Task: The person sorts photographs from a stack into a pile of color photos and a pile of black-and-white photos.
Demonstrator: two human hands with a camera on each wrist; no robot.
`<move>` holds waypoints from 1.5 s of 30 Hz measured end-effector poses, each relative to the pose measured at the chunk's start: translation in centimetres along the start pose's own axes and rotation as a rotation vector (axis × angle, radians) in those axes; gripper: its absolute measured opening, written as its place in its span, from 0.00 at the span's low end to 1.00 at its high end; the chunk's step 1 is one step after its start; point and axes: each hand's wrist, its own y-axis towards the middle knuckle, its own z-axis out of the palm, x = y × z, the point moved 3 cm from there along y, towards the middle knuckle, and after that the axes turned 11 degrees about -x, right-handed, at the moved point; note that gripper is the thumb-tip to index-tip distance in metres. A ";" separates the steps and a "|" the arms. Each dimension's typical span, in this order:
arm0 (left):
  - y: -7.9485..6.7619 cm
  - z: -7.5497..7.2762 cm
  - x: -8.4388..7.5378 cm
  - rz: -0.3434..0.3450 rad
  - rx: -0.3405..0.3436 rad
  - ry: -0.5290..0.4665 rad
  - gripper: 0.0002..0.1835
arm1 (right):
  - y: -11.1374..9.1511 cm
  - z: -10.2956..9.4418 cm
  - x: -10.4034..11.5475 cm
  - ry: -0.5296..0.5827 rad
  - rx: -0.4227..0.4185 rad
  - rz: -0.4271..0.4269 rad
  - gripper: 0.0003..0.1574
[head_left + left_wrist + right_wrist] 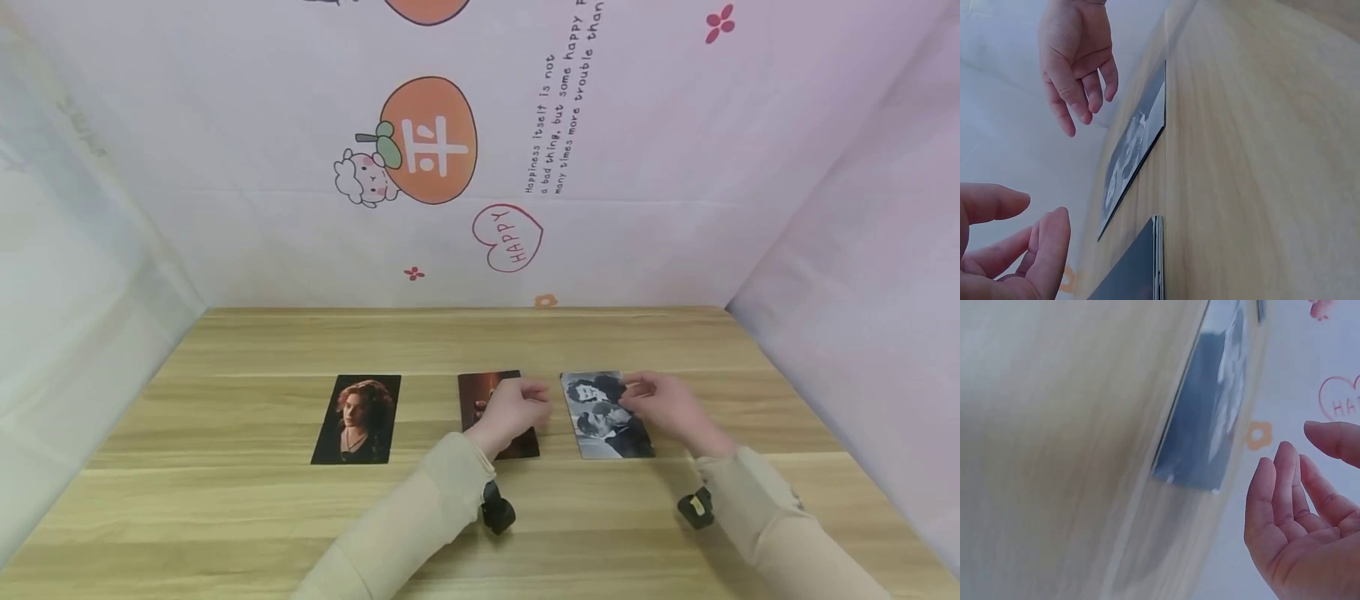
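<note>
Three photo cards lie in a row on the wooden table. Over the middle one, a dark reddish card [474, 398], hovers my left hand [513, 415], which hides much of it. The left wrist view shows a gap between that hand's thumb and fingers, with nothing held. There the nearer card's edge [1159, 262] shows several layers, like a small stack. My right hand [673, 413] is over the right side of a black-and-white photo card [606, 425] of two people. Its fingers are loosely bent and hold nothing, as the right wrist view shows.
A dark portrait photo card [357, 421] lies at the left of the row. The wooden table [225, 500] meets a white printed cloth wall [637, 250] at the back, with white cloth on both sides. A small black device [497, 508] hangs at the left wrist.
</note>
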 end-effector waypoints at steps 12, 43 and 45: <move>-0.6 -1.9 0.2 0.045 -0.006 -0.017 0.20 | -0.7 1.7 2.2 0.098 0.062 -0.017 0.25; -1.8 -7.6 2.3 -0.006 -0.065 0.015 0.19 | -1.3 7.5 5.9 0.277 0.188 -0.061 0.24; -1.8 -7.9 2.5 -0.011 -0.077 0.017 0.19 | -1.4 7.7 6.0 0.278 0.187 -0.059 0.24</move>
